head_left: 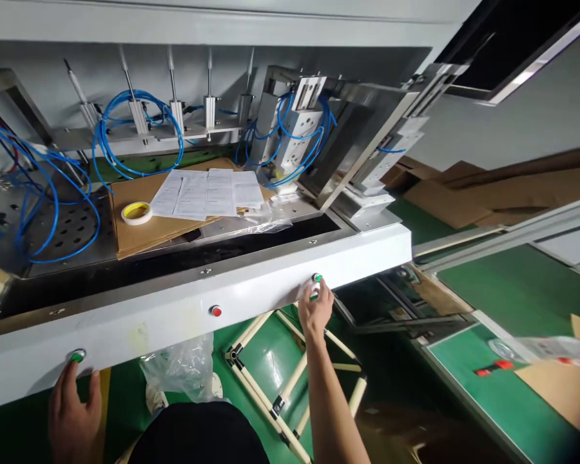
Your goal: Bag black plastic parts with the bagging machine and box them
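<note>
Your left hand (pixel 72 412): fingers loose, holding nothing, index on left button (pixel 77 356) at left end of panel (pixel 140 328). Your right hand (pixel 315 310): fingertips on right button (pixel 318 279), seemingly pressing. Press both squarely; stay off red button (pixel 216 311).

A small round green push button (pixel 78 356) sits low on the white metal front panel (pixel 174 322), near its left end; a second matching green button (pixel 318 279) sits far right.

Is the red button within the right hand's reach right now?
Probably yes: the right hand rests at the green button, and only bare white panel lies between it and the red button.
</note>
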{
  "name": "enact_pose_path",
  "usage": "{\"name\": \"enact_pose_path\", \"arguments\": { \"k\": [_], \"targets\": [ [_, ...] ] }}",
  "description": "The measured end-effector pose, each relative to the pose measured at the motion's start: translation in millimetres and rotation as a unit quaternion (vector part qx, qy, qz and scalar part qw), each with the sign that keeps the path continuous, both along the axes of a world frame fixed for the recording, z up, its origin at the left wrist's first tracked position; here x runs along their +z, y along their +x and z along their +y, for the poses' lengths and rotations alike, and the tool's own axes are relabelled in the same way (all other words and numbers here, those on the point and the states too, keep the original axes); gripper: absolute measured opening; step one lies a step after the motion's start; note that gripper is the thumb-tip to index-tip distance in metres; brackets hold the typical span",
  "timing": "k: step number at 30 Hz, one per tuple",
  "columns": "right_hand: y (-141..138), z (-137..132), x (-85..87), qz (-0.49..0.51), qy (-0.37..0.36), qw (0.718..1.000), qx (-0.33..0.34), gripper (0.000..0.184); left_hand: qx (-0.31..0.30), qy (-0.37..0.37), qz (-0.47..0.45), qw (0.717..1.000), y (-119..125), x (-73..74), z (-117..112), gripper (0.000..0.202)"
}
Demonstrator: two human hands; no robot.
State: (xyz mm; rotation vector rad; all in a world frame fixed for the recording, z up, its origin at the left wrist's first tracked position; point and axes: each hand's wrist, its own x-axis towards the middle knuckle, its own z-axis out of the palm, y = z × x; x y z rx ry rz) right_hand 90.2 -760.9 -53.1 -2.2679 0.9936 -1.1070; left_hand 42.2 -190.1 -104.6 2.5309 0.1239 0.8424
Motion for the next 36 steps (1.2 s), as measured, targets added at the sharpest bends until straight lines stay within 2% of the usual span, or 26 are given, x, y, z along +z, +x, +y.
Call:
{"name": "enact_pose_path", "arguments": {
  "k": [5, 10, 14, 17, 19, 21, 23, 25, 26, 27, 29, 32, 36],
  "targets": [
    [11, -15, -14.8, -0.018, -0.015, 1.0, -0.016, 0.062, 0.035, 0.048, 0.008, 0.998, 4, 8.5, -16, 0.06],
    [16, -24, -26.7, -0.022, -0.037, 0.999, -0.003, 0.056, 0.091, 0.112, -0.001, 0.989, 13, 18.9, -30, 0.051],
    [15, -28, -31.8, -0.017, -0.052, 0.998, 0.023, 0.051, 0.077, 0.108, -0.004, 0.991, 14, 32.4, -27, 0.042],
    [14, -4, -28.2, -0.034, -0.083, 0.995, 0.031, 0.054, 0.07, 0.087, -0.02, 0.994, 13, 48.3, -25, 0.04],
    [16, 34, -17.9, -0.06, -0.126, 0.987, 0.079, 0.049, 0.068, 0.075, -0.037, 0.994, 17, 60.1, -25, 0.041],
    [22, 84, -1.2, -0.077, -0.182, 0.955, 0.222, 0.041, 0.039, 0.082, -0.041, 0.995, 25, 70.6, -26, 0.043],
    [33, 137, 18.2, -0.028, -0.207, 0.898, 0.386, 0.044, -0.004, 0.113, -0.033, 0.993, 40, 78.3, -25, 0.044],
    [49, 178, 34.7, 0.031, -0.241, 0.838, 0.488, 0.052, -0.041, 0.147, -0.01, 0.988, 58, 82.8, -22, 0.046],
    [58, 192, 40.5, 0.059, -0.258, 0.814, 0.517, 0.056, -0.055, 0.159, 0.004, 0.986, 67, 84.2, -20, 0.046],
    [67, 201, 44.7, 0.083, -0.274, 0.795, 0.535, 0.06, -0.068, 0.165, 0.019, 0.984, 77, 85.2, -17, 0.047],
    [82, 206, 48.9, 0.121, -0.289, 0.777, 0.547, 0.065, -0.092, 0.163, 0.046, 0.981, 95, 86.5, -11, 0.048],
    [95, 199, 50.3, 0.156, -0.277, 0.773, 0.549, 0.071, -0.125, 0.147, 0.072, 0.979, 114, 87.9, -1, 0.049],
    [98, 192, 51.2, 0.183, -0.252, 0.769, 0.558, 0.078, -0.156, 0.137, 0.085, 0.975, 124, 89.3, 7, 0.053]
  ]
}}
